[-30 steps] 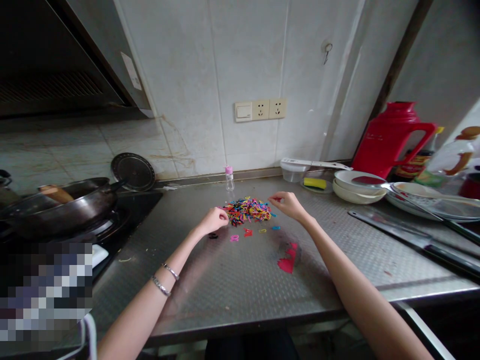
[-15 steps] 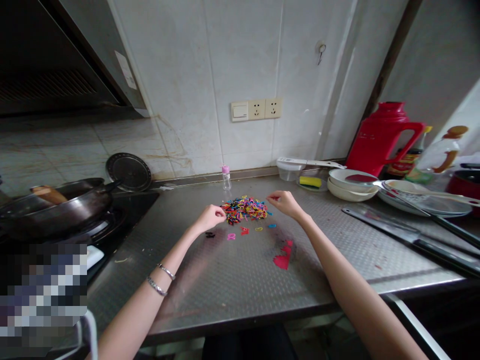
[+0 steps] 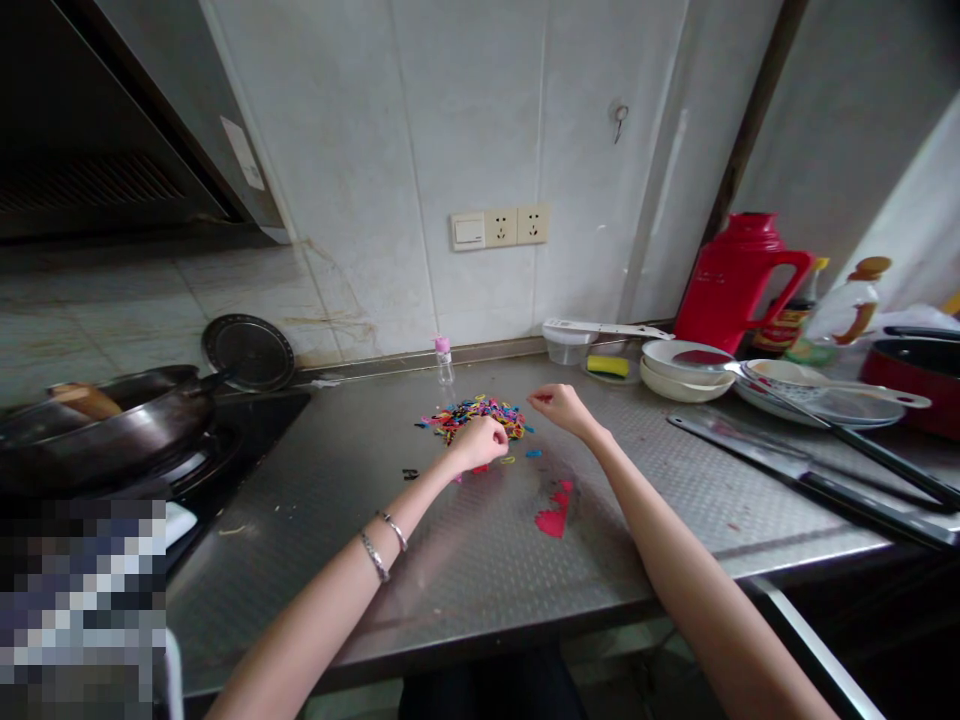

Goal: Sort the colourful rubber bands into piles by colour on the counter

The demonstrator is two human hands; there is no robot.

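A pile of small, bright, loop-shaped pieces [image 3: 486, 408] in many colours lies on the metal counter. My left hand [image 3: 480, 443] is over the front of the pile, its fingers curled together; what they hold, if anything, is hidden. To the pile's right, my right hand [image 3: 556, 408] hovers with its fingertips pinched, and I cannot make out anything between them. In front of the pile are a black piece [image 3: 409, 474], a yellow piece [image 3: 508, 460] and a blue piece [image 3: 533, 453]. My left hand and wrist partly cover a red piece [image 3: 480, 469] and a pink one.
A torn red scrap [image 3: 553, 512] lies nearer me. Behind the pile stands a small pink-capped bottle [image 3: 444, 360]. Bowls [image 3: 686, 380], a sponge [image 3: 607, 367], a knife [image 3: 750, 452] and a red thermos [image 3: 731, 285] occupy the right; a wok [image 3: 142, 420] sits on the left stove.
My left hand has moved right, from the pile's left edge to its front, now partly covering the row of pieces. My right hand stays pinched beside the pile. The view has shifted slightly.
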